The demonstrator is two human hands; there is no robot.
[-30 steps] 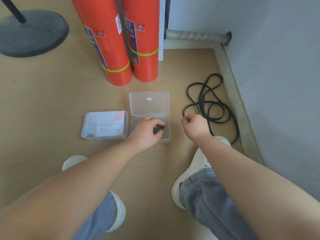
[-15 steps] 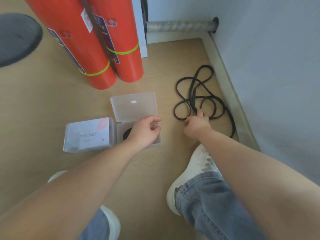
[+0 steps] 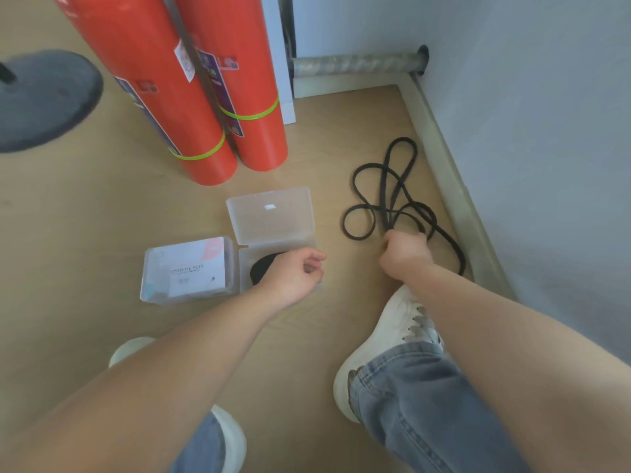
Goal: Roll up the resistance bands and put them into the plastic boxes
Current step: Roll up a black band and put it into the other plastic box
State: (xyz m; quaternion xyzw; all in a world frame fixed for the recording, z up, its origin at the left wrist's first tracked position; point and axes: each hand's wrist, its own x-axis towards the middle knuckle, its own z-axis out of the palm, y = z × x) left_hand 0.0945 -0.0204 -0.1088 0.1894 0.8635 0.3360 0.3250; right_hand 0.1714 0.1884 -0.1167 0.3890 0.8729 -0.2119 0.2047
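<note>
An open clear plastic box (image 3: 273,216) lies on the wooden floor with its lid flipped back. A rolled black resistance band (image 3: 263,268) sits inside its base. My left hand (image 3: 293,274) hovers over the box with loosely curled fingers and holds nothing. A closed clear box (image 3: 187,268) with a printed card lies just left of it. To the right, a loose black resistance band (image 3: 386,192) sprawls in loops near the wall. My right hand (image 3: 404,254) grips that band at its near end.
Two red cylinders (image 3: 205,107) stand behind the boxes. A dark round stand base (image 3: 41,100) is at the far left. A grey wall and baseboard (image 3: 454,186) run along the right, with a pipe (image 3: 358,63) at the back. My white shoes (image 3: 392,339) rest near the hands.
My left hand has let go of the rolled band in the box and lifted slightly. My right hand reached right and closed on the loose band.
</note>
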